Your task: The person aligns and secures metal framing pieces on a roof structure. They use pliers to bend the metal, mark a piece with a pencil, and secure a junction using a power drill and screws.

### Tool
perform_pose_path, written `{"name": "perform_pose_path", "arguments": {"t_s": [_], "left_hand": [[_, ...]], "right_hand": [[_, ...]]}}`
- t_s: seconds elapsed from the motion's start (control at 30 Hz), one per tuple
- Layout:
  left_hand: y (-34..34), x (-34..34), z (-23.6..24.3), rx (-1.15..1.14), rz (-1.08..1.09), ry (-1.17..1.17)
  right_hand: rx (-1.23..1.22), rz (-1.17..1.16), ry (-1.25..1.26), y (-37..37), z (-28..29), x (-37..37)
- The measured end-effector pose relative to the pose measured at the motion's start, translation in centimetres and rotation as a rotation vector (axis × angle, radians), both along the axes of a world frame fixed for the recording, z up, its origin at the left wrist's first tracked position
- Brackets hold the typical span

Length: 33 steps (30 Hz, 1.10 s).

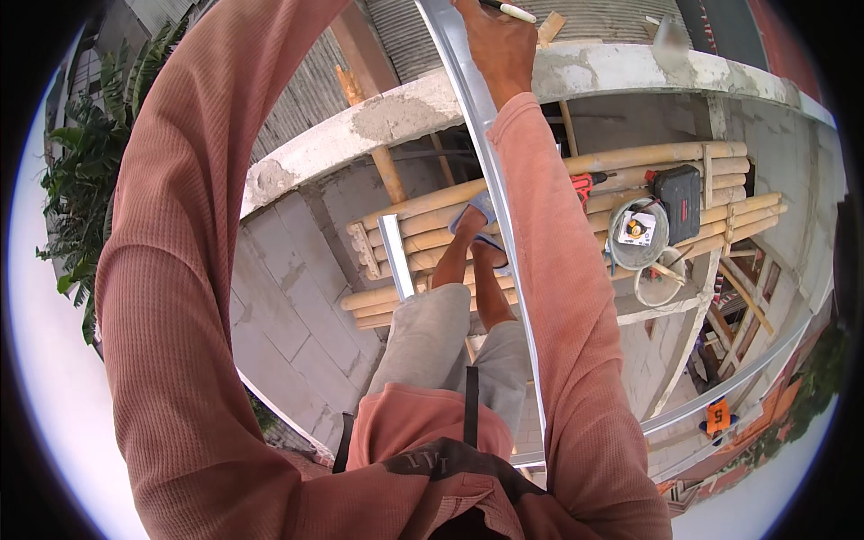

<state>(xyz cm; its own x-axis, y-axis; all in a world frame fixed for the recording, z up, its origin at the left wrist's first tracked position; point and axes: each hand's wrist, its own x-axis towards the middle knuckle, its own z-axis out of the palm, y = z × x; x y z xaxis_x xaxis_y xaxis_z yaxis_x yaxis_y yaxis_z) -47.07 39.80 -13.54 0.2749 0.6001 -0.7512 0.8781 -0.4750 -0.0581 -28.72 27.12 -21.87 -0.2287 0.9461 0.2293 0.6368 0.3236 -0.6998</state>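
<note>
My right hand (502, 49) has its fingers closed on a black-and-white marker pen (508, 13), right beside a long silver metal channel (470, 94) that runs from the top edge down along my right sleeve. My left arm (171, 207) rises out of the top of the view, so that hand is hidden. Below, my feet in slippers (472, 220) rest on a platform of bamboo poles (423, 200), where a shorter metal piece (396, 256) lies at the left.
A patched concrete beam (612, 72) crosses above. On the poles are a red drill (587, 184), a dark case (677, 202) and buckets (619, 247) with small items. Plants (76, 171) edge the left. Someone in orange (717, 416) is far below at right.
</note>
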Motion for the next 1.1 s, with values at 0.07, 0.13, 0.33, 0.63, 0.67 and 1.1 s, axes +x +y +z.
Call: {"name": "perform_pose_path", "arguments": {"t_s": [0.07, 0.13, 0.33, 0.63, 0.67, 1.1], "left_hand": [[-1.0, 2.2, 1.9, 0.061, 0.33, 0.003], [-1.8, 2.5, 3.1, 0.069, 0.392, 0.009], [-2.4, 2.7, 4.0, 0.027, 0.518, 0.007], [-2.2, 2.5, 3.3, 0.052, 0.514, 0.032], [-2.4, 2.7, 3.6, 0.061, 0.506, 0.031], [-1.1, 2.5, 3.0, 0.012, 0.455, 0.013]], "right_hand": [[-0.186, 0.014, 0.326, -0.5, 1.8, 0.9], [-0.374, 0.045, 0.666, -1.1, 2.7, 0.2], [-0.197, -0.095, 0.634, -2.0, 2.3, -1.4], [-0.175, -0.076, 0.489, -1.8, 2.6, -1.5], [-0.18, -0.08, 0.473, -1.8, 2.6, -1.6], [-0.241, -0.207, 0.736, -3.9, 3.9, 3.9]]}}
